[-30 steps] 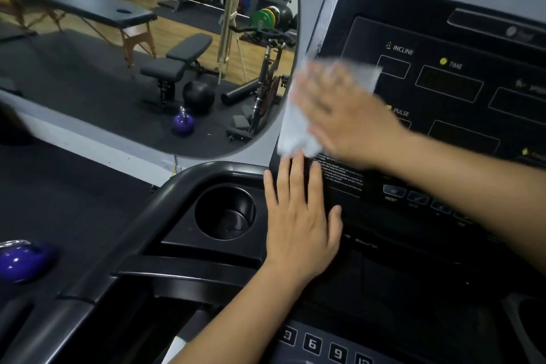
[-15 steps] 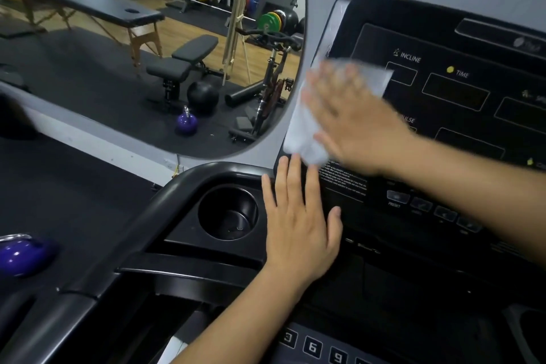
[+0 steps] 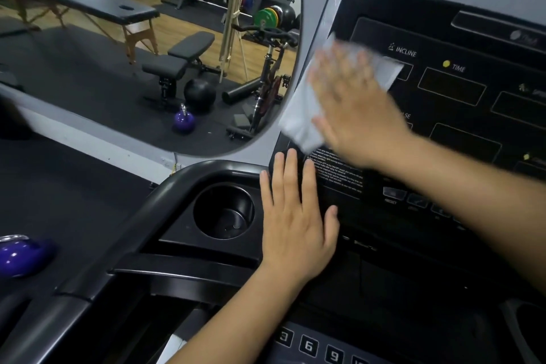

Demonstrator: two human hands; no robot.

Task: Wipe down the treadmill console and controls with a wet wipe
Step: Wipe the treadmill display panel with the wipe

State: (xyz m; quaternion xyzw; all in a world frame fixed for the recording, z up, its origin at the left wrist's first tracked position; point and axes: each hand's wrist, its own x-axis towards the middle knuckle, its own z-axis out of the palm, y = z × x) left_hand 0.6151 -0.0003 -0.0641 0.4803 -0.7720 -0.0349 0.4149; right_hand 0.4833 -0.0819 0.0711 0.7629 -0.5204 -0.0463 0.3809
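Note:
The black treadmill console [image 3: 461, 47] fills the right side, with INCLINE and TIME labels over dark display windows. My right hand [image 3: 354, 109] lies flat with spread, straight fingers on a white wet wipe [image 3: 298, 118], pressing it against the console's left part; the hand is blurred by motion. My left hand [image 3: 298, 216] rests flat, fingers straight, on the lower console beside a block of small printed text [image 3: 339, 168]. A row of small buttons [image 3: 413, 199] sits under my right forearm. Number keys [image 3: 310, 344] show at the bottom.
A round cup holder [image 3: 223, 211] sits left of my left hand, inside the black handrail frame [image 3: 165, 186]. A wall mirror [image 3: 147, 47] behind reflects gym gear. A purple kettlebell [image 3: 20, 254] lies on the dark floor at left.
My right hand with the wipe has slid slightly up and right across the console's left side. My left hand has stayed in place.

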